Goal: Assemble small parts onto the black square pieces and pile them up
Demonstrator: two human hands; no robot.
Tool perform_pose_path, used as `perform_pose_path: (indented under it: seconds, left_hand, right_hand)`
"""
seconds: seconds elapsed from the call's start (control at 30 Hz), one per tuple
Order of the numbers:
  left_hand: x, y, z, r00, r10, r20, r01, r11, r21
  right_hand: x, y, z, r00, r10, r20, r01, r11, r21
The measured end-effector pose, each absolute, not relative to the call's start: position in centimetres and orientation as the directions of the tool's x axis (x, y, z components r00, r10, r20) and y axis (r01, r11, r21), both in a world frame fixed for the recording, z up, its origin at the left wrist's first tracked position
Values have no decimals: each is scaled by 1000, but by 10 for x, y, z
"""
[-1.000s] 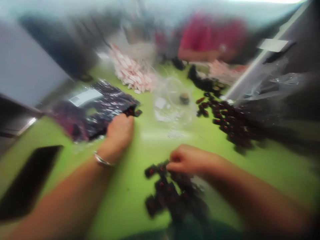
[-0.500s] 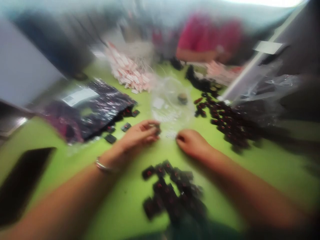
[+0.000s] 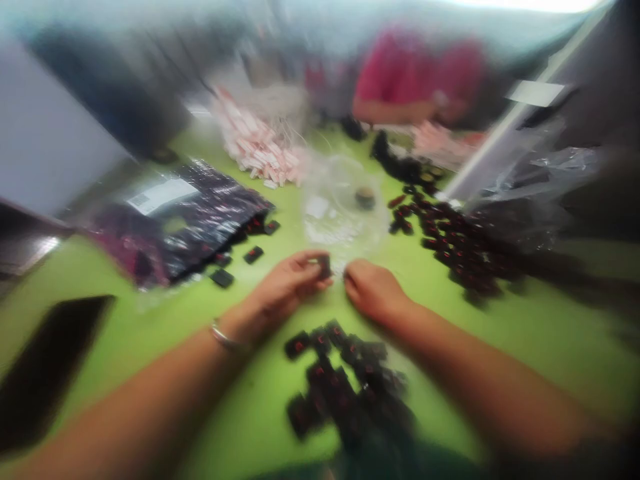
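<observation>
My left hand, with a bracelet at the wrist, grips a small black part between thumb and fingers. Close to its right is my right hand, fingers pinched together; what they hold, if anything, is too small to make out. Just beyond both hands, a clear plastic bag lies on the green table with small white pieces in or on it. A pile of black parts with red marks sits on the near side of the hands.
At the left lie an open bag of black parts and a dark flat object. Pink-white pieces are heaped at the back. More black parts spread at the right. A person in a pink top is across the table.
My left hand has moved right with the black part in it. My right hand has shifted slightly left, so the two are closer together.
</observation>
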State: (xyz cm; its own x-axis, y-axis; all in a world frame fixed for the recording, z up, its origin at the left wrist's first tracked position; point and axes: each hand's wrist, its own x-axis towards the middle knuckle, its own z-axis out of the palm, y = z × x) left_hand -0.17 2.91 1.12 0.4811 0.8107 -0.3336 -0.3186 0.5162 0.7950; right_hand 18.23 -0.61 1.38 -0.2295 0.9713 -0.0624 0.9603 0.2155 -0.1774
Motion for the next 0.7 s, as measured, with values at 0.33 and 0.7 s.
perform_pose_path:
  seconds: [0.33,0.7]
  left_hand:
    - [-4,30,12,488,807,-333,-316,519,794]
    - [-3,27,13,437,841,-320,-269,461,845]
  right_hand:
    - [193,-4,12,-279,960,14,914,270,-303]
    - [197,-4,15,-380,923,-63,908,359,-217]
